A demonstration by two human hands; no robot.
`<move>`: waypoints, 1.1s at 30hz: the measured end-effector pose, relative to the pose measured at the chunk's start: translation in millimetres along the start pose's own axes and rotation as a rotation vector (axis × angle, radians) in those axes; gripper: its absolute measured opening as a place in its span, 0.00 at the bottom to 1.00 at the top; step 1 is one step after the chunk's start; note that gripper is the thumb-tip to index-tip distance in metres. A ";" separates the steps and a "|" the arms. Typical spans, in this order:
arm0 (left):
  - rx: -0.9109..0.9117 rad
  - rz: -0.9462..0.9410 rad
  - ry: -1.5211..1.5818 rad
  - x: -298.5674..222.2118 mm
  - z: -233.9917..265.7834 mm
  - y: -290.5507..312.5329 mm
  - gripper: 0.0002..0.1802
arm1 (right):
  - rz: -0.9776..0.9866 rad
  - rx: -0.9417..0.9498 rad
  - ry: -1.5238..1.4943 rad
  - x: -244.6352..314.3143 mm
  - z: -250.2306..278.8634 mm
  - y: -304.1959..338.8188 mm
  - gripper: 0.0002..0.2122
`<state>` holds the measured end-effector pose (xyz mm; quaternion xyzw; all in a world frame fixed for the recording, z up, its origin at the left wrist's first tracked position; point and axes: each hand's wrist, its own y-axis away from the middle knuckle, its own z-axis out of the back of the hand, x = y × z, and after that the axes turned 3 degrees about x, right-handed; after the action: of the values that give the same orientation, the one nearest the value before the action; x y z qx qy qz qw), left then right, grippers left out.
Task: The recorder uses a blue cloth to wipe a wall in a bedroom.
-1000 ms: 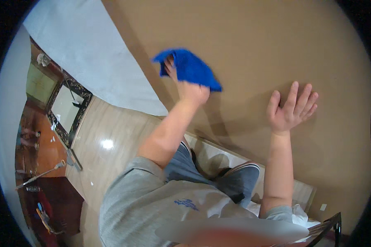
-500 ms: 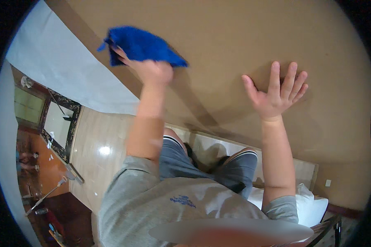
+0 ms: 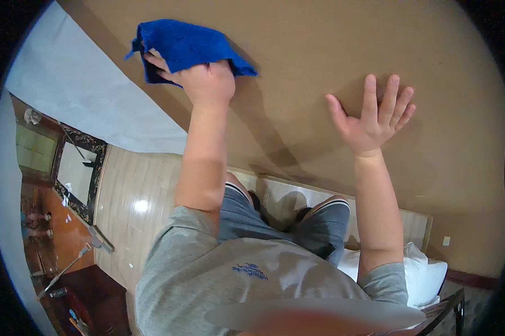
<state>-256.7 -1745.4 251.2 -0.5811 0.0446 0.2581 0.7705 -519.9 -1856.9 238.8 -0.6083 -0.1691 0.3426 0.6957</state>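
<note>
A blue cloth lies against the broad brown wall, under and around my left hand. That hand presses it to the surface; part of the cloth folds over the fingers and hides most of them, while a few show at its left side. Farther right, my right hand rests palm down on the same wall, its fingers spread and nothing in them. Shadows of the left arm and cloth fall across the brown surface.
White sheeting hangs along the wall's left side. Pale wooden flooring runs below, with a long-handled mop and a dark-framed mirror at left. A white bundle and a wall switch plate are at lower right.
My left hand and the blue cloth have moved a little farther up the wall. The right hand stays spread on the wall, shifted only slightly in the picture.
</note>
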 end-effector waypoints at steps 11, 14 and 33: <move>0.182 0.019 0.173 -44.6 -18.4 79.0 0.46 | 0.020 0.017 0.026 -6.1 1.3 5.1 0.32; -0.235 0.180 0.707 22.2 -42.5 42.3 0.41 | 0.015 0.001 -0.004 0.7 -2.4 1.4 0.32; -0.001 0.403 0.486 94.2 -52.2 96.4 0.18 | -0.019 0.096 -0.026 1.3 4.7 -1.3 0.31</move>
<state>-206.7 -1742.3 115.7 -0.6056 0.3417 0.2591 0.6703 -521.6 -1852.7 240.7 -0.5678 -0.1675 0.3516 0.7252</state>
